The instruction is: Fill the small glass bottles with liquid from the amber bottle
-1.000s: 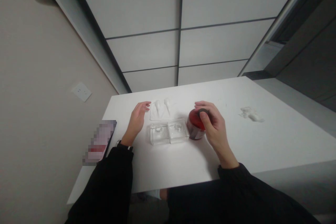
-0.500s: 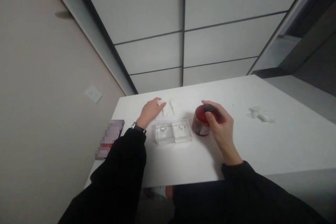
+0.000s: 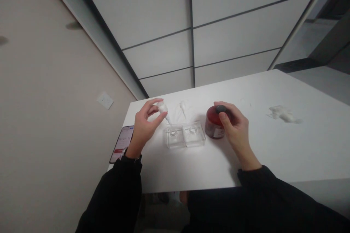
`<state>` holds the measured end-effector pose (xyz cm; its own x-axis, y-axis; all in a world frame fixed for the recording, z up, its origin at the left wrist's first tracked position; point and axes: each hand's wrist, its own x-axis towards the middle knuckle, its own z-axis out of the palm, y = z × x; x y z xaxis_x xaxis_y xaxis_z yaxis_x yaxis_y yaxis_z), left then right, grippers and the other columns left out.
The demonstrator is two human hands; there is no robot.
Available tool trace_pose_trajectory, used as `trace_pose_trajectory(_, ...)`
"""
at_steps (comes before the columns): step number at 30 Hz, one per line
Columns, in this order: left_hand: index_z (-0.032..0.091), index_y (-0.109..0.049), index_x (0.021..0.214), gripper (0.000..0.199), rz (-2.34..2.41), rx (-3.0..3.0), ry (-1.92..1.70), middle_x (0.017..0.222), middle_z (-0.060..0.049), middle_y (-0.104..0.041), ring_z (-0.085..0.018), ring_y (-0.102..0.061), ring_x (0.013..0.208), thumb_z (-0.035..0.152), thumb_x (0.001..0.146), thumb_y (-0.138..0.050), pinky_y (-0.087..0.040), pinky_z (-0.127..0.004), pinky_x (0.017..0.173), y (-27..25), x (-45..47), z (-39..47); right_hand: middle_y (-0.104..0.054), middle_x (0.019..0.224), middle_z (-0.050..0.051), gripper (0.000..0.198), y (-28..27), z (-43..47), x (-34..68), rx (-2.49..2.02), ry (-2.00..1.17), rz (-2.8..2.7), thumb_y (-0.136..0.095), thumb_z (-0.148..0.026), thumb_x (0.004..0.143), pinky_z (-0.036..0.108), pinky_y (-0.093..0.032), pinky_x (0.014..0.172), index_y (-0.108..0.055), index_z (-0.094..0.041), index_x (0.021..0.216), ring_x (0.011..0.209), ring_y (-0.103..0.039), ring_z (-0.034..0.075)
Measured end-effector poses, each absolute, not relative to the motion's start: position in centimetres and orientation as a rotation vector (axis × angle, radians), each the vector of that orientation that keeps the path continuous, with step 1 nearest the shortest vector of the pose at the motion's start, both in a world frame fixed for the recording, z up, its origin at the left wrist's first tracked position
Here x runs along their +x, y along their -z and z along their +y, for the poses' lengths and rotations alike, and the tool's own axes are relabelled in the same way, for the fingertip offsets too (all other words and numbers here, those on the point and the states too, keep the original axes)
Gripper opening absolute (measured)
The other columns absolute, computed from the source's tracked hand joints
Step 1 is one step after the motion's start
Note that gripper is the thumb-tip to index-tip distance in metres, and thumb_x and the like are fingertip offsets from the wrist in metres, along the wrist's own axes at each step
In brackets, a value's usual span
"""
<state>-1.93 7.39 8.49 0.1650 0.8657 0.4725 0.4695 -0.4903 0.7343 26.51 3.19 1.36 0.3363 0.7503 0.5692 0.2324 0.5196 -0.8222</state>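
My left hand [image 3: 146, 122] pinches a small white piece with a narrow tapering end [image 3: 162, 107] between thumb and fingers. Its thin end points down toward the left half of a clear two-compartment box [image 3: 175, 142]; whether the two touch I cannot tell. A ring-shaped detail shows on top of each half of this box. Just behind the box lies a similar white piece [image 3: 183, 108]. To the right of the box, a jar with a red top [image 3: 212, 118] and a dark round knob stands upright. My right hand [image 3: 233, 123] is wrapped around its right side, thumb by the knob.
The white table [image 3: 191, 171] has a phone [image 3: 121, 143] at its left edge, beside my left wrist. A crumpled white wad [image 3: 283, 113] lies on the right. A wall with a socket [image 3: 105, 101] borders the left, and white panelled doors [image 3: 161, 54] rise behind.
My left hand has lifted the white piece off the table, drawn back to the left and tipped its thin end toward the box. My right hand still holds the jar; the view has shifted slightly.
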Motion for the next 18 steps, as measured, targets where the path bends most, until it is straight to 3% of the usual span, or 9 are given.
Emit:
trace_pose_trajectory(4,0.026,-0.072,0.122,0.039,1.284,2.200,-1.194,0.123,-0.007,-0.076,-0.024,-0.074,0.105,0.049,0.091,-0.076,-0.062,-0.044,0.104,-7.7,-2.0,4.8,-0.079,0.116,0.008,0.032,-1.3,3.1,26.5,-1.032,-0.399,-1.211,-0.066,-0.057,0.097,0.050,-0.054,0.105,-0.076,-0.028,0.108,0.115,-0.071,0.028)
trace_pose_trajectory(12,0.023,-0.072,0.112,0.032,1.146,2.120,-1.055,0.111,-0.008,-0.077,-0.026,-0.073,0.108,0.045,0.091,-0.080,-0.058,-0.043,0.103,-3.5,-2.0,4.1,-0.079,0.114,0.007,0.029,-1.2,3.3,26.5,-1.013,-0.374,-1.220,-0.068,-0.052,0.097,0.048,-0.054,0.102,-0.077,-0.027,0.108,0.112,-0.072,0.027)
trace_pose_trajectory(18,0.024,-0.069,0.117,0.030,1.049,1.917,-1.122,0.121,-0.009,-0.070,-0.024,-0.068,0.120,0.041,0.093,-0.078,-0.059,-0.039,0.102,-1.1,-2.1,3.9,-0.080,0.114,0.007,0.025,-1.1,3.3,26.5,-1.001,-0.357,-1.217,-0.068,-0.048,0.098,0.047,-0.054,0.102,-0.078,-0.027,0.109,0.112,-0.073,0.026)
